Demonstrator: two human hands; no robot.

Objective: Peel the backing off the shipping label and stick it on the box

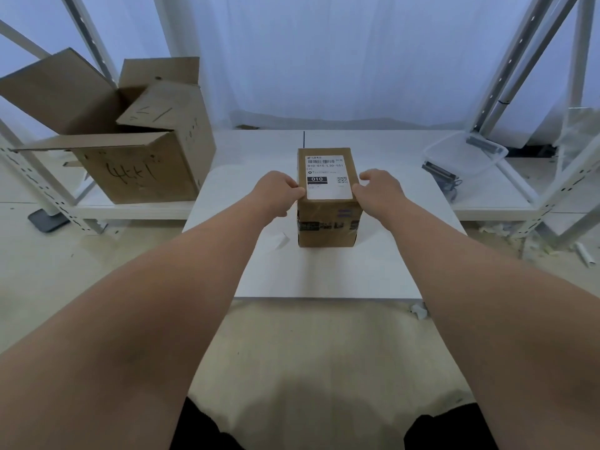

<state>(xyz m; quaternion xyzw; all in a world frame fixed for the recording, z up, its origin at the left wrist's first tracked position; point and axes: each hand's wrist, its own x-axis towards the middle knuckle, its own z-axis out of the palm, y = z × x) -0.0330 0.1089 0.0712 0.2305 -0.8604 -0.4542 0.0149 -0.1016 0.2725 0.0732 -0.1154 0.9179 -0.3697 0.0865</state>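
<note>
A small brown cardboard box stands on the white table. A white shipping label with a barcode, "010" and a QR code lies flat on the box's top. My left hand grips the box's left top edge, thumb at the label's near left corner. My right hand grips the right top edge, thumb at the label's near right corner. A pale scrap, perhaps the peeled backing, lies on the table left of the box.
A large open cardboard box with handwriting sits on a low shelf at the left. A clear plastic tub and a dark object lie at the right. Metal rack posts stand on both sides.
</note>
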